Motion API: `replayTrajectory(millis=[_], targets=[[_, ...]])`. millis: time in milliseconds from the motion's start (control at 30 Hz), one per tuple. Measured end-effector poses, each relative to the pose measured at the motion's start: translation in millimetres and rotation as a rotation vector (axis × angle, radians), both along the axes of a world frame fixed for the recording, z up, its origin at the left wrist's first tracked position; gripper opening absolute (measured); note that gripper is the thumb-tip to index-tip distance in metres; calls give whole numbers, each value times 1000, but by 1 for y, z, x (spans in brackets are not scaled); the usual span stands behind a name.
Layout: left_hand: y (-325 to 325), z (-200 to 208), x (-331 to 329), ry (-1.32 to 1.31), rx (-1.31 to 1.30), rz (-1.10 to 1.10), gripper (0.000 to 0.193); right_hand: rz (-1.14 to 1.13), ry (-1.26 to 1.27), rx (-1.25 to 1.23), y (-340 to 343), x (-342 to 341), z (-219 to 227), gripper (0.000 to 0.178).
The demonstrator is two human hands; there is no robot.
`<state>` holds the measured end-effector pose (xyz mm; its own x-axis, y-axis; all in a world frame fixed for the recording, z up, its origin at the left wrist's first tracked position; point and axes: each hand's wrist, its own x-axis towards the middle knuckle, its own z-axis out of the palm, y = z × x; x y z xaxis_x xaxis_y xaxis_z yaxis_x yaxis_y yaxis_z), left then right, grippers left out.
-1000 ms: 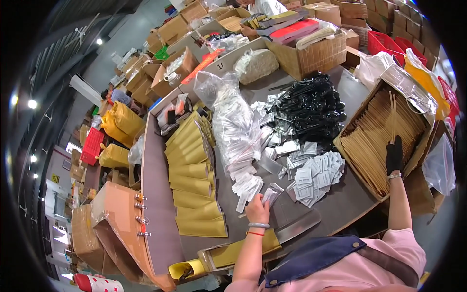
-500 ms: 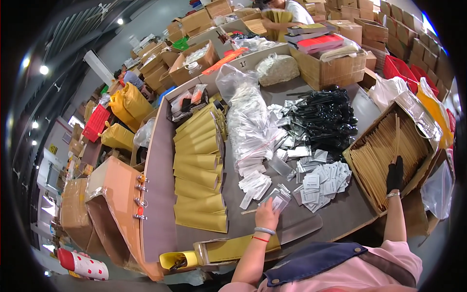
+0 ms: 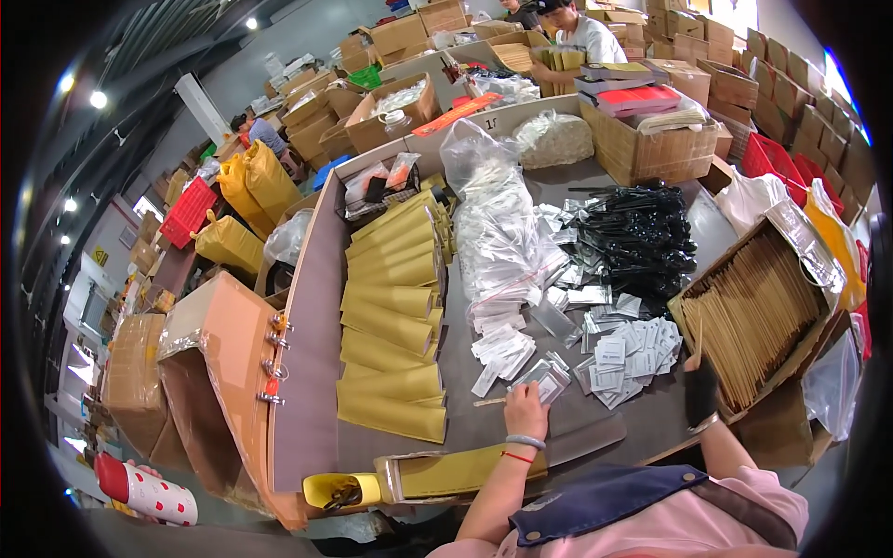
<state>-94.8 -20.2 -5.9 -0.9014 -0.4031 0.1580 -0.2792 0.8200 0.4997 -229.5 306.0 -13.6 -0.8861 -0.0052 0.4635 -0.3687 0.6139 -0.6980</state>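
Note:
My left hand (image 3: 527,410), bare with a grey bangle and red string, is closed on small flat packets (image 3: 550,374) at the middle of the table. A thin pale strip (image 3: 488,402) pokes out to its left. My right hand (image 3: 700,398), in a black glove, is near the open carton (image 3: 740,409) of upright brown kraft pieces. Its fingers are closed on one thin brown kraft piece (image 3: 698,348), seen nearly edge-on. Between the hands lies a heap of white-and-silver sachets (image 3: 634,353). Another pile of white packets (image 3: 503,352) lies just beyond my left hand.
Gold paper sleeves (image 3: 391,363) overlap down the table's left side. Black plastic-wrapped items (image 3: 637,237) and a clear bag of packets (image 3: 493,214) lie farther back. A gold-lined tray (image 3: 456,472) runs along the front edge. Another person (image 3: 586,37) works across the table.
My right hand has drawn back from above the kraft carton, leftward and nearer, with a thin brown piece. My left hand stays by the packets. The view has shifted slightly.

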Motion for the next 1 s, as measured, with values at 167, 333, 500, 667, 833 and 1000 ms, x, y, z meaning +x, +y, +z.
replayTrajectory(millis=[167, 333, 500, 667, 833, 1000], targets=[[-1, 0, 2, 24, 21, -8, 50, 146, -399, -471, -42, 43, 1, 16], [0, 2, 1, 23, 18, -24, 50, 90, -519, -466, -34, 41, -38, 17], [1, 2, 2, 23, 15, -12, 50, 135, -508, -275, -35, 41, -35, 16], [1, 3, 2, 27, 20, -12, 52, 181, -496, -88, -37, 43, -28, 23], [2, 2, 1, 28, 18, -8, 53, 199, -452, 16, -42, 44, -21, 26], [1, 2, 1, 15, 10, -10, 53, 167, -283, -36, -46, 44, -22, 17]])
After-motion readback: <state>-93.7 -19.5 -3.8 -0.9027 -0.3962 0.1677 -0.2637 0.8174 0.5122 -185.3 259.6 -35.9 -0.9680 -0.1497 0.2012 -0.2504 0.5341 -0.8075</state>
